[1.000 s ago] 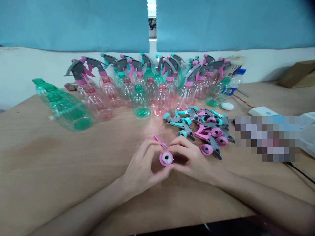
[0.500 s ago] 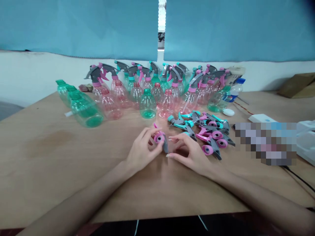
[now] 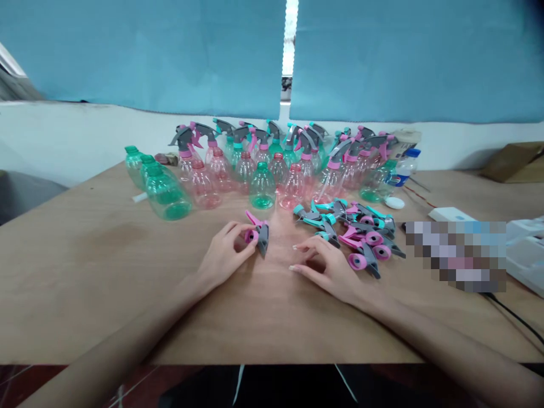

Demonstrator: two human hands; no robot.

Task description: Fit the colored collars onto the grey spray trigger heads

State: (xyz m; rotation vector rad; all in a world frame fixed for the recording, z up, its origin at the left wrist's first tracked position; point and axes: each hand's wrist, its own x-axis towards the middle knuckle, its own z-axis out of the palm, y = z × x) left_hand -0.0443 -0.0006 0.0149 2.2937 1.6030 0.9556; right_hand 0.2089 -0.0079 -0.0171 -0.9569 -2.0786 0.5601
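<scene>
Between thumb and fingers, my left hand (image 3: 225,252) pinches a pink and grey trigger spray head (image 3: 262,237) by its pink collar, just above the table. To its right, my right hand (image 3: 329,263) is open, thumb and fingers apart with nothing between them. Beyond that hand lies a pile of loose spray heads (image 3: 368,237), some pink and grey, others turquoise and grey. Behind both hands stand pink bottles without heads, one of them a pink bottle (image 3: 293,190) near a green bottle (image 3: 262,187). Farther back, several bottles carry spray heads (image 3: 306,141).
Several open green bottles (image 3: 168,195) are grouped at the left. On the right are a blue-capped bottle (image 3: 407,167), a white oval object (image 3: 395,203), a white box (image 3: 453,216), a pixelated area and a black cable (image 3: 514,317). A brown package (image 3: 514,162) lies at the back right.
My left hand has moved left with the pink and grey spray head, away from my right hand. The right hand stays open in nearly the same place. The view has tilted slightly.
</scene>
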